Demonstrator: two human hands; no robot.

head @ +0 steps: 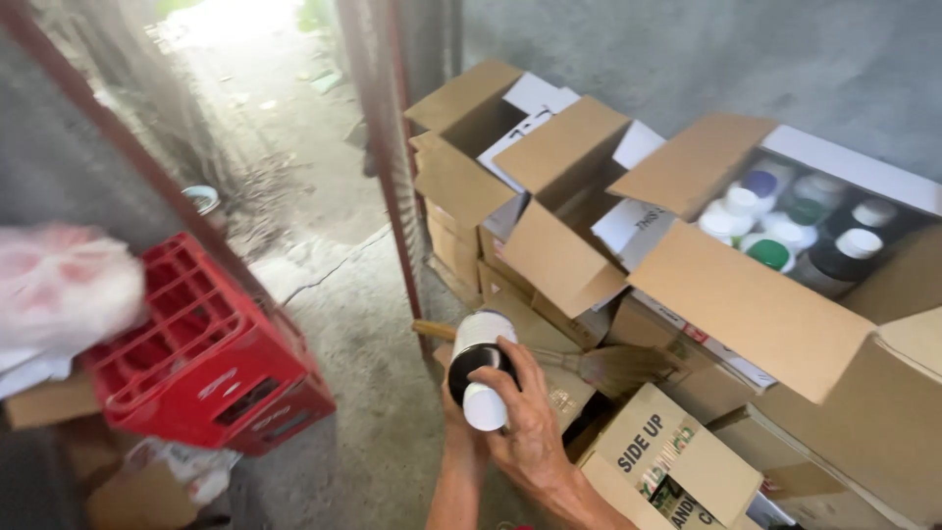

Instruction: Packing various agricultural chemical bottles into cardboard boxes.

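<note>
Low in the middle of the head view, both my hands hold a dark bottle (478,363) with a white label and a white cap, tipped so the cap points toward me. My right hand (530,422) wraps its fingers over the cap end. My left hand (457,417) supports the bottle from behind and is mostly hidden by it. To the right stands an open cardboard box (756,304) holding several similar bottles (785,221) with white, green and blue caps.
More open and shut cardboard boxes (549,186) are stacked against the grey wall. A straw broom (608,365) lies across them. On the left, a red plastic crate (201,358) sits beside a pink plastic bag (59,285). A rusty metal post (392,177) borders a concrete path.
</note>
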